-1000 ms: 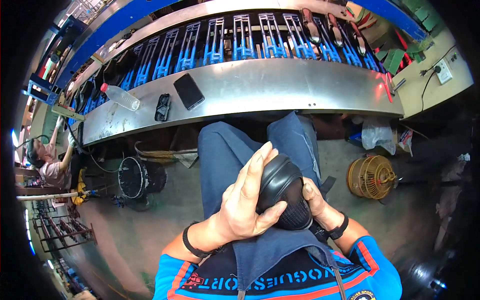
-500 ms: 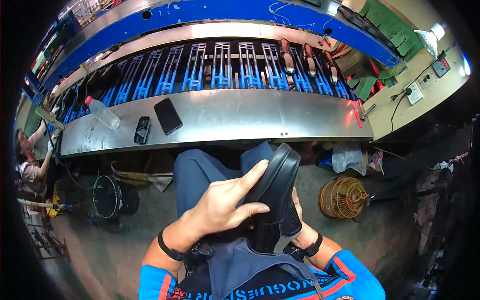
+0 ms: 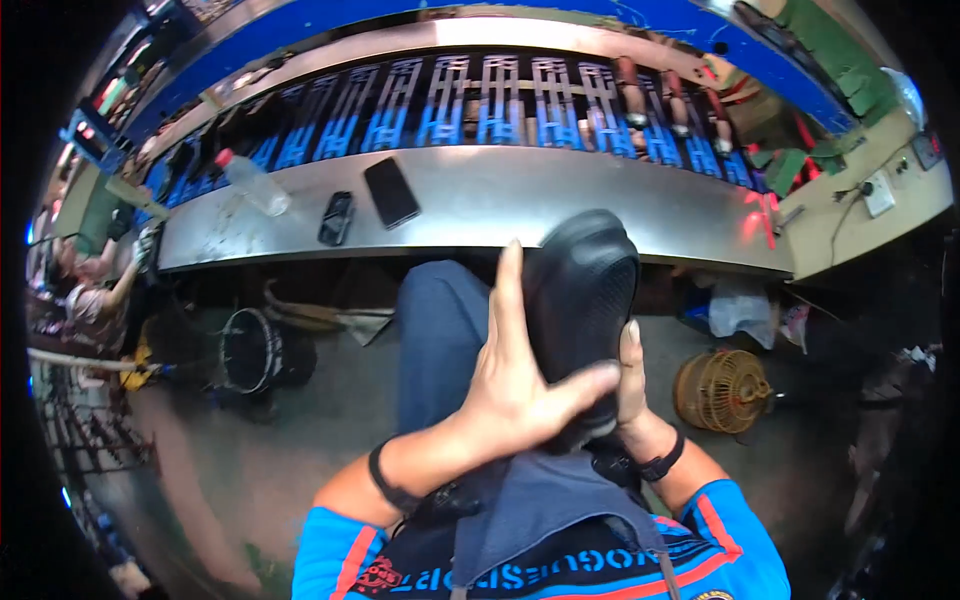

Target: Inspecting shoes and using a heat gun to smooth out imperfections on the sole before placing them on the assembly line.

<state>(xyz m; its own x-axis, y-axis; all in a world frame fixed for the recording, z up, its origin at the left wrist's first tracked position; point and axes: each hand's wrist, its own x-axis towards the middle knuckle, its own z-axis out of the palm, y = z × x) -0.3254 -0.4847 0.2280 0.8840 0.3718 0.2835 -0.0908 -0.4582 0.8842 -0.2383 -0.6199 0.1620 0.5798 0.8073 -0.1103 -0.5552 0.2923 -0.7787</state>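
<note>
Presently, the black shoe (image 3: pixel 588 300) was held up in both grips, its far end overlapping the near edge of the steel worktop (image 3: pixel 520 190) in my view. The left grip (image 3: pixel 512 385) bore on the left flank and lower part of the shoe; the right grip (image 3: pixel 637 395) supported the right flank, so the shoe was secured from two sides. Status, as judged: handling was under way, upper and sole appeared joined, and setting the shoe down had not been done. Motion blur hid the surface detail, so I could not tell whether any finishing was left. On the worktop lay a phone (image 3: pixel 391 193), a small black device (image 3: pixel 336 218) and a clear bottle (image 3: pixel 252 183); behind them stood the row of blue metal frames (image 3: pixel 498 118).
</note>
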